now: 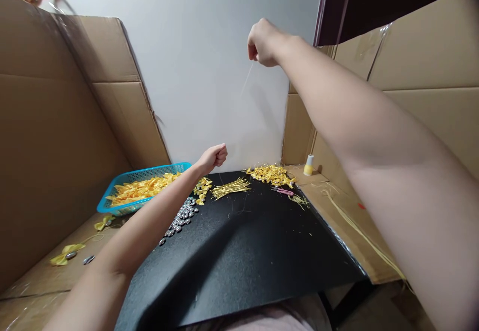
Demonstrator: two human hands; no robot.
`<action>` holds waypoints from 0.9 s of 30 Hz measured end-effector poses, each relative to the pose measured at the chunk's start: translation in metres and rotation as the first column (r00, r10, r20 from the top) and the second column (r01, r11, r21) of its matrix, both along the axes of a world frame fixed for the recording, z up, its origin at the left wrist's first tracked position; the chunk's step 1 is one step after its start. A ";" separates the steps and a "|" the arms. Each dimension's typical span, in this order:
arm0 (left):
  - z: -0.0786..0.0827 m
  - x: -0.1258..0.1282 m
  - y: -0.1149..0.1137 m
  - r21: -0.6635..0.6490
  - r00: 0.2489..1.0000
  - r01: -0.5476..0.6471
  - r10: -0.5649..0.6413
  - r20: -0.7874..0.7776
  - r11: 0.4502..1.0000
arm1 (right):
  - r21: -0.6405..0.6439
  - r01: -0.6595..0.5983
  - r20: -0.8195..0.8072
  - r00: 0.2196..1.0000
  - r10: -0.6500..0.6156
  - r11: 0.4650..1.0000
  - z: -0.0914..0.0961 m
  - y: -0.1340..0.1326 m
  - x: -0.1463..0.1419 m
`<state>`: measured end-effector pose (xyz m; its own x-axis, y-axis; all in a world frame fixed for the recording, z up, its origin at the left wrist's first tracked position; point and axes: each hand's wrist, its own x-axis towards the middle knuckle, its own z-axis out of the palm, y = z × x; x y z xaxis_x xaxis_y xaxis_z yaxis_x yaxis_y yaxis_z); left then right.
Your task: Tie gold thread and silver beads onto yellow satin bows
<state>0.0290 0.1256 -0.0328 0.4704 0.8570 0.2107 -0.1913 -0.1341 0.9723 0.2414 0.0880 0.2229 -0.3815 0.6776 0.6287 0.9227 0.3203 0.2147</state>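
Observation:
High in front of the pale wall, my right hand [263, 42] is closed, fingertips pinched on a thin pale thread [246, 81]. The thread slants down and to the left from it, then fades against the wall. My left hand [213, 159] is closed in a fist above the far edge of the black table [254, 256]; what its fingers hold, if anything, cannot be made out. Below it lie several yellow ribbon bows [202, 186] and a bundle of gold twist ties [231, 188]. Shiny silver beads [183, 216] spread beside my left forearm.
A blue basket [107, 199] holds many yellow bows at the left. Finished-looking bows [272, 175] are heaped at the back right, near pink thread snips [285, 191]. A thread spool [309, 165] stands on cardboard. Cardboard walls [112, 96] flank the table.

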 end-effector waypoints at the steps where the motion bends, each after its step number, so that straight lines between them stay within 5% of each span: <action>1: -0.004 0.000 0.002 -0.002 1.000 -0.003 0.003 0.003 1.000 | 0.010 0.012 0.017 1.000 -0.012 1.000 0.000 0.003 0.001; 13: -0.033 0.024 0.009 0.003 0.998 0.000 0.000 0.061 1.000 | 0.157 0.005 0.081 0.997 -0.018 0.988 0.013 0.002 -0.002; 21: -0.056 0.051 -0.004 0.011 0.999 0.011 -0.012 0.050 1.000 | 0.132 0.002 -0.014 1.000 0.000 0.991 0.019 -0.009 -0.003; 24: -0.042 0.048 0.002 0.010 0.999 -0.040 0.040 0.026 0.999 | 0.078 -0.024 -0.085 0.996 0.030 0.997 0.016 -0.014 -0.003; 27: 0.000 0.035 0.014 0.041 0.991 -0.132 0.130 0.040 0.990 | 0.016 -0.077 -0.186 0.979 0.078 0.997 0.014 -0.017 -0.002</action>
